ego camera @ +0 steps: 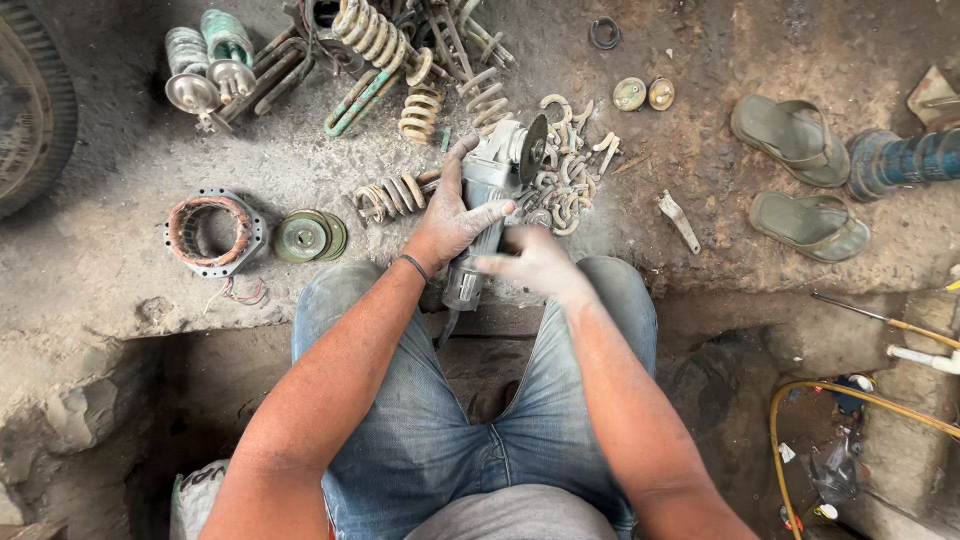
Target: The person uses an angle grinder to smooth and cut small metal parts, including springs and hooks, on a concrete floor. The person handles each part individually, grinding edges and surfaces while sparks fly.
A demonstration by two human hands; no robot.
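A grey angle grinder [490, 190] lies across my lap and the dusty floor edge, its disc [536, 147] pointing away from me. My left hand [452, 215] wraps around the grinder's body, thumb over the top. At the lower part of the body, my right hand [530, 262] is blurred and touches the tool near its handle. Just beyond the disc lies a pile of cut curved metal pieces [572, 170]. A short coiled heating element [395, 195] rests left of the grinder.
Several coiled elements [375, 40] lie at the back. A copper-wound stator ring [212, 232] and a round disc [310, 236] sit at left. Two sandals [800, 180], a blue cylinder [905, 160], a small wrench [680, 222] and a yellow hose [850, 395] are at right.
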